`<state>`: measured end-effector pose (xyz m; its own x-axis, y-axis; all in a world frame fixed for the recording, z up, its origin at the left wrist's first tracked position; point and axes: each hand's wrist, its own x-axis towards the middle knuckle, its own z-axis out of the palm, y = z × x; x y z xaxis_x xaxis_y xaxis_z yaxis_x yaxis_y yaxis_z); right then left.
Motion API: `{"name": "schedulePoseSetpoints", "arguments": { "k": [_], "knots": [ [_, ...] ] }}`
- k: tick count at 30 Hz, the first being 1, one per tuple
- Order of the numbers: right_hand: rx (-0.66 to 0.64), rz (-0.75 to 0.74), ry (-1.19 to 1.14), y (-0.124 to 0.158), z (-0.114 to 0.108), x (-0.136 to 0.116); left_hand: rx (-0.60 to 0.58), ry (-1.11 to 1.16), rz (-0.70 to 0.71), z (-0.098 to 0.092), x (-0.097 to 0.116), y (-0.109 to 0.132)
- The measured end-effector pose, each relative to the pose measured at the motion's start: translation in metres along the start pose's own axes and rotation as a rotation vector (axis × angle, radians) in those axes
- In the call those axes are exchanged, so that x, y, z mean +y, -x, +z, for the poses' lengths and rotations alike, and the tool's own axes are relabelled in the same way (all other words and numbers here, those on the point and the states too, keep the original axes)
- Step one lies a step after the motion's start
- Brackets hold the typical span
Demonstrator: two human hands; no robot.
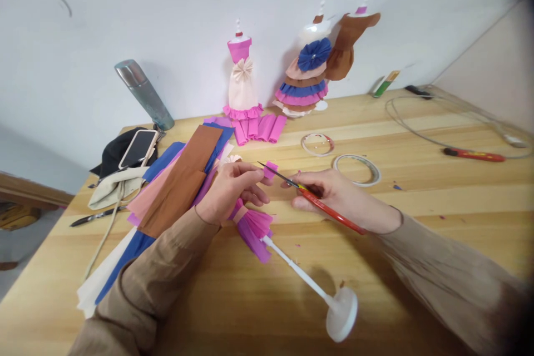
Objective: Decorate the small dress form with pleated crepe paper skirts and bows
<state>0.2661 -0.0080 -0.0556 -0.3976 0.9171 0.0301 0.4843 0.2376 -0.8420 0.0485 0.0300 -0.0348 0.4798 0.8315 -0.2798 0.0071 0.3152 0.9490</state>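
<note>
My left hand [231,189] is closed around a small dress form lying on its side, wrapped in a pink crepe-paper skirt [255,229]; its white stand and round base [341,314] point toward me. The fingertips of that hand also pinch a small pink paper piece [271,169]. My right hand [334,194] grips a red-handled pointed tool [329,211], whose dark tip touches the pink piece.
Crepe-paper sheets in brown, blue, pink and white [179,189] lie left of my hands. Three dressed mannequins [242,80] stand at the wall. Two tape rolls [357,169], a phone [137,149], a metal bottle [144,94], cables and a red tool [473,154] are on the wooden table [438,200].
</note>
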Motion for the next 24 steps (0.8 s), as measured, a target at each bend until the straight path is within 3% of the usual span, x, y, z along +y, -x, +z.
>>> {"name": "schedulePoseSetpoints", "arguments": {
  "k": [4, 11, 24],
  "knots": [
    [-0.006, -0.001, 0.001, 0.0, 0.002, 0.0, -0.021, -0.039, 0.015, 0.004, -0.004, 0.001],
    [-0.013, -0.005, 0.012, 0.0, 0.005, 0.0, 0.101, -0.084, 0.087, 0.012, -0.006, 0.002],
    [-0.034, 0.042, 0.016, 0.0, 0.006, 0.001, 0.092, -0.001, 0.08, 0.011, -0.009, 0.0]
  ]
}}
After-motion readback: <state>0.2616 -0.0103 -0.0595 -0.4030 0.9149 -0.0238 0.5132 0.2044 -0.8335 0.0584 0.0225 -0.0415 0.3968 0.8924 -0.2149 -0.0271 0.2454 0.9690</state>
